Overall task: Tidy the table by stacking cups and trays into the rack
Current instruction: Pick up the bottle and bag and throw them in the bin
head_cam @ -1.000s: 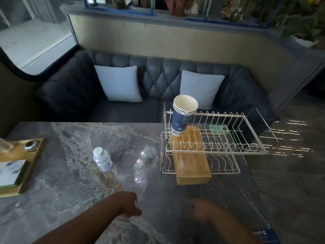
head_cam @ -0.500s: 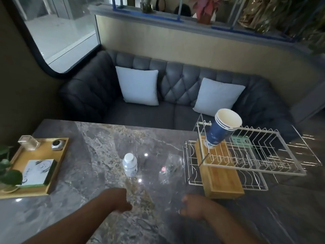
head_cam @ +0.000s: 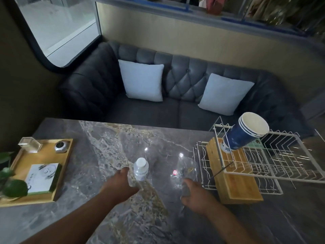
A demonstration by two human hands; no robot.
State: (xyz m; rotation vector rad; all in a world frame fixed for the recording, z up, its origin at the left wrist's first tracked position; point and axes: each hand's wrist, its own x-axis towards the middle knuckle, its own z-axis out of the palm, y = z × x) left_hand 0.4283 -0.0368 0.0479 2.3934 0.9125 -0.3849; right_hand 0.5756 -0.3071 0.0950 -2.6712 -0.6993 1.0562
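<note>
- Marble table (head_cam: 105, 138) in front of a dark tufted sofa (head_cam: 184, 81) with two pale cushions; dim light, some glare on the stone.
- Far left: wooden tray (head_cam: 65, 155) holding a clear box, a small round metal thing, a notebook. Leaves poke in at the left edge. This tray is still on the table, well apart from the rack.
- Left hand (head_cam: 121, 184): reaching forward, fingers spread wide, thumb side just beside the small white-capped bottle (head_cam: 141, 169). Cannot tell if it touches yet. Holding nothing.
- Centre: clear plastic wrapper (head_cam: 184, 168) lying crumpled, hard to read through the glare.
- Right hand (head_cam: 193, 194): forward, fingers curled loosely at the near edge of the wrapper. Looks like contact; a firm grip I cannot confirm.
- Right: white wire rack (head_cam: 263, 173) at the table's right end. Second wooden tray (head_cam: 237, 184) already slotted in the lower tier, sticking out toward me. Stack of blue paper cups (head_cam: 246, 136) sits tilted on the upper tier, mouths up and to the right.
- Step, my read: cups and one tray done; both hands now clearing loose clutter.
- Next move needs: left fingers closing round the bottle without tipping it; right hand gathering the slippery wrapper. Left tray likely still to go.
</note>
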